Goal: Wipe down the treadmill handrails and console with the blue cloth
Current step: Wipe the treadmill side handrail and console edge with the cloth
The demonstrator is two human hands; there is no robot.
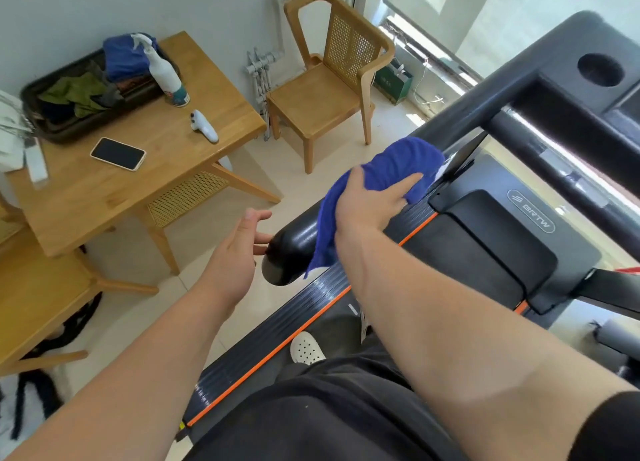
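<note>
Right grip [372, 202] lies flat on blue cloth [398, 162], fingers stretched out, pressing it onto handrail [294, 245]; palm side hidden, so can't tell if anything curls under the rail; left grip [235, 249] released, fingers loose, tips at handrail's rounded end cap, contact unclear; blue cloth is fuzzy royal-blue terry, bunched over rail top, one corner hanging down the near side; handrail is a glossy black padded tube, its middle covered by cloth and hand; console [595, 76] is matte dark plastic with a round cup hole, cut off at right edge; wooden counter [156, 190] carries white spray bottle [166, 76], phone [117, 154], black tray [52, 128] of crumpled fabrics.
</note>
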